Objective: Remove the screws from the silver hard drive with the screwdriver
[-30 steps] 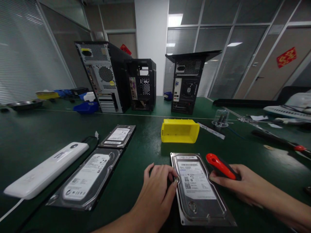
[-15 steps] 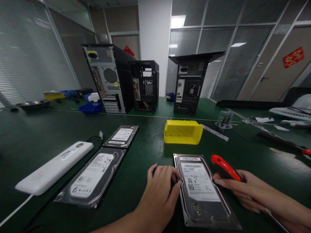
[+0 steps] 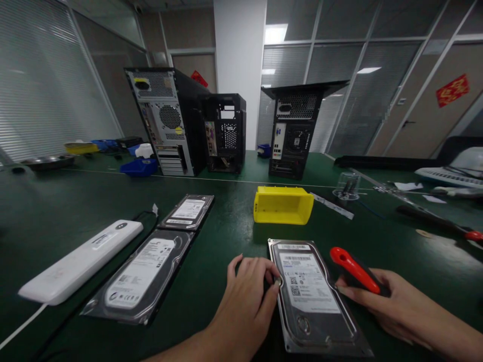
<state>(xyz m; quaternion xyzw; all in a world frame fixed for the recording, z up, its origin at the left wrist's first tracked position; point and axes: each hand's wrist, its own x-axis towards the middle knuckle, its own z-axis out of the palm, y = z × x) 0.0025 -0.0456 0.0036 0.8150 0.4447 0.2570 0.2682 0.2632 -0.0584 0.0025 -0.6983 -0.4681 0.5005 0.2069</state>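
Note:
A hard drive point(image 3: 320, 332) with a white label lies flat on the green table in front of me. At its left edge my left hand point(image 3: 251, 286) is closed, thumb and index fingertip pinched together against the drive's side; whatever is between them is too small or hidden to name. My right hand point(image 3: 392, 301) is wrapped round a screwdriver point(image 3: 352, 271) with a red and black handle, whose rounded end points up and left beside the drive's right edge. The screwdriver's shaft is hidden. My right thumb is close to the drive's right side.
Two more hard drives point(image 3: 139, 274) point(image 3: 188, 211) lie to the left, beside a white power strip point(image 3: 83, 261). Ahead stands a yellow bin point(image 3: 283, 206). Behind are computer cases point(image 3: 188, 125) point(image 3: 292, 130), a blue bin point(image 3: 139, 167) and a clear cup point(image 3: 347, 186).
My right hand has turned and shifted slightly right with the screwdriver, hiding the shaft seen earlier. The left hand stays at the drive's edge.

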